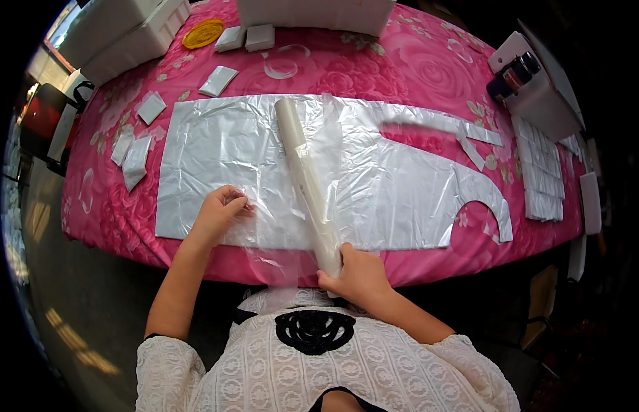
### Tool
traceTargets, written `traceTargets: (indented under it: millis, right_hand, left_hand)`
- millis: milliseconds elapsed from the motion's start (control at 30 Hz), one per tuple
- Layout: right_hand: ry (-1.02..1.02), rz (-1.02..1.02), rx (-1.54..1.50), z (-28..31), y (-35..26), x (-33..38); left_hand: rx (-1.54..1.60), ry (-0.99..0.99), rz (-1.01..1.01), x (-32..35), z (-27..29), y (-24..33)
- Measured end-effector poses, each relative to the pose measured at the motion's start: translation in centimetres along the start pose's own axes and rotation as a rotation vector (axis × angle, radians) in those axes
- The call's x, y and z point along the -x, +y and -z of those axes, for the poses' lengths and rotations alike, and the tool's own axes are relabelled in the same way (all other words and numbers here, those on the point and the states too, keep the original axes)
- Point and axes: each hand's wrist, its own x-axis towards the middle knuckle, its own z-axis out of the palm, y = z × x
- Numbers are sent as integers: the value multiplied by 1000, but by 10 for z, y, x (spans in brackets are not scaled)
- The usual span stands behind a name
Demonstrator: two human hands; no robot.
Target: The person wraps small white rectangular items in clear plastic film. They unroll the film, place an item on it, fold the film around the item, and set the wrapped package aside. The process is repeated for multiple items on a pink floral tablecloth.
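Observation:
A long white roll of clear plastic film (304, 175) lies across a silver cut-out sheet (416, 199) on the pink floral tablecloth (402, 69). My right hand (357, 273) grips the near end of the roll at the table's front edge. My left hand (220, 213) rests on the silver sheet to the left of the roll, fingers pinched on the edge of the loose clear film (278, 226) that spreads from the roll and hangs over the table edge.
Small white folded pieces (137, 158) lie along the left of the table and at the back (247, 38), next to a yellow round disc (203, 33). White boxes (127, 34) stand at the back left. A stack of silver strips (539, 178) and a white device (532, 82) sit at the right.

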Motion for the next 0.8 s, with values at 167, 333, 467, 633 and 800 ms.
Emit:
traceTargets:
  millis: [167, 333, 467, 633, 800]
  right_hand:
    - [40, -29, -69, 6, 18, 10]
    - [92, -54, -128, 7, 31, 16]
    - [77, -35, -92, 3, 30, 14]
    - [33, -26, -57, 9, 25, 12]
    - [15, -25, -281, 13, 32, 21]
  left_hand:
    - [41, 31, 32, -6, 37, 2]
    - [-84, 118, 53, -3, 51, 7]
    - [-659, 75, -315, 19, 5, 1]
    - [-931, 86, -478, 27, -58, -15]
    - [-643, 88, -353, 14, -46, -4]
